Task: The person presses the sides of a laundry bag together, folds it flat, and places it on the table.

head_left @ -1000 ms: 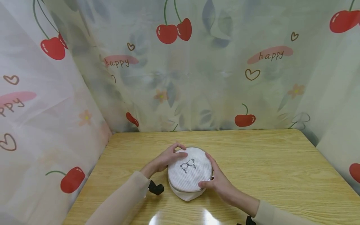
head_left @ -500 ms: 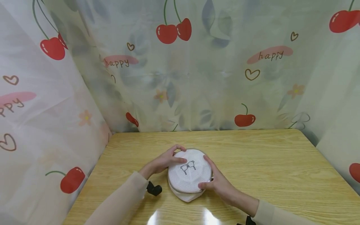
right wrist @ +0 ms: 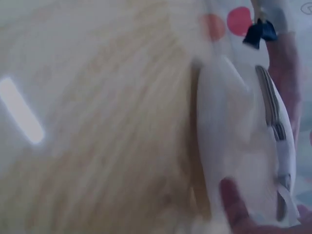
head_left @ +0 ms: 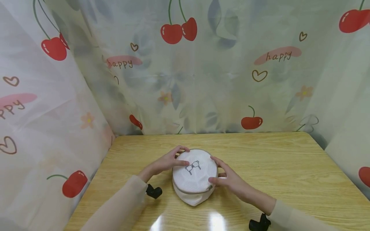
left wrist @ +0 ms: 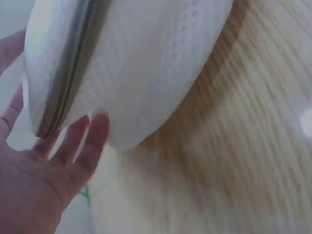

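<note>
A round white mesh laundry bag [head_left: 194,179] with a grey zip round its lid and a glasses drawing on top sits on the wooden table. My left hand [head_left: 170,160] grips its far left side, thumb on the lid and fingers down the wall. In the left wrist view the zip runs past the palm, with the left fingers [left wrist: 92,141] on the mesh below it. My right hand [head_left: 231,181] holds the right edge between thumb and fingers. A small zip tab [head_left: 210,188] shows near the right thumb, and the right wrist view shows a white strip [right wrist: 287,197] by the zip.
The wooden table [head_left: 274,166] extends around the bag, with light glare near its front. Black wrist devices [head_left: 154,191] sit at both beige sleeves. A cherry-patterned curtain [head_left: 214,80] stands behind the table and along its sides.
My right hand has shifted slightly right and its grip has moved along the edge. The zip tab now shows at the lower right. My left wrist has drawn a little to the left.
</note>
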Demonstrator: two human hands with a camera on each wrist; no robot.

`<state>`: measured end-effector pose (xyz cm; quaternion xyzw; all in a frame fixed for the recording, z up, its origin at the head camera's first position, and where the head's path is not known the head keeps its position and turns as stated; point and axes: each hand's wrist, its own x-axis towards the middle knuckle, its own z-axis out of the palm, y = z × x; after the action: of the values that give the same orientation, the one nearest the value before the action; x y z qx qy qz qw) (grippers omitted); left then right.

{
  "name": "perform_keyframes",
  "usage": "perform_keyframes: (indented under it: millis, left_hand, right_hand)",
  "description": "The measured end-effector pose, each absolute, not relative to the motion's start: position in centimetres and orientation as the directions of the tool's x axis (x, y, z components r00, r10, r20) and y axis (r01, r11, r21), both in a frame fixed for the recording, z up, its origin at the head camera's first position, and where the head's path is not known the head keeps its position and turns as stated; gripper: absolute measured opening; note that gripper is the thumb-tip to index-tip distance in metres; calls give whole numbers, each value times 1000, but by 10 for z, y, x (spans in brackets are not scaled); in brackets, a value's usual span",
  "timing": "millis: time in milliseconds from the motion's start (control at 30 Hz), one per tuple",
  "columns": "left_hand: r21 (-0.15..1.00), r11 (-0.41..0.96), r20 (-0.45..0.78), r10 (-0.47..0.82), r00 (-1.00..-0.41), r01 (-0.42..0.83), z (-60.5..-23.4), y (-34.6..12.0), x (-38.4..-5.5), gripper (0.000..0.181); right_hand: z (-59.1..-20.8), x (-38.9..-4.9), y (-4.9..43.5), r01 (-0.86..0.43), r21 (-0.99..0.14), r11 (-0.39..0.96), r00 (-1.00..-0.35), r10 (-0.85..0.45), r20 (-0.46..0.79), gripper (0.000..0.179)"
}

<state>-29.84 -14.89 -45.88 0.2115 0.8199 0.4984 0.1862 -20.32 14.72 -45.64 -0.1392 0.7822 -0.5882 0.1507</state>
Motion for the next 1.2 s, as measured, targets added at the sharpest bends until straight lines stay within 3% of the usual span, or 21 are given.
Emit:
perform_keyframes:
  millis: [167,300,433,567,700,1000,1200]
  left_hand:
    - [808,494,-11,559,-829,322,-446,-152,-292,62]
    - [739,531,55,567,-822,415,-437,-150,-287,71]
    - [632,577,101,601,-793,518,-433,-146,-278,82]
    - [428,637,131,658,-741,641,-433,-144,-265,98]
    - [319,663,114,683,-722,677,-435,-141,-255,107]
    - [344,707,-43,670,-741,618,-445,-139,-252,120]
    - [315,708,-60,679,-731,632,-459,-140,-250,122]
  right_hand:
    - [-448,-220,164,-259,-867,426,-909,-411,70,81]
    - [-443,-233,165,-419,-778,469,-861,-476,178,89]
    - [-442,-240,157,-511,-680,525,-816,-544,193,101]
    - [-444,-241,149,-575,-594,563,-775,-608,173,106]
    - [-446,-240,144,-621,-537,571,-742,-649,167,109]
    - [-458,-248,139,-583,-598,551,-735,-671,98,109]
    - [-465,-247,140,-585,-575,572,-730,-680,68,112]
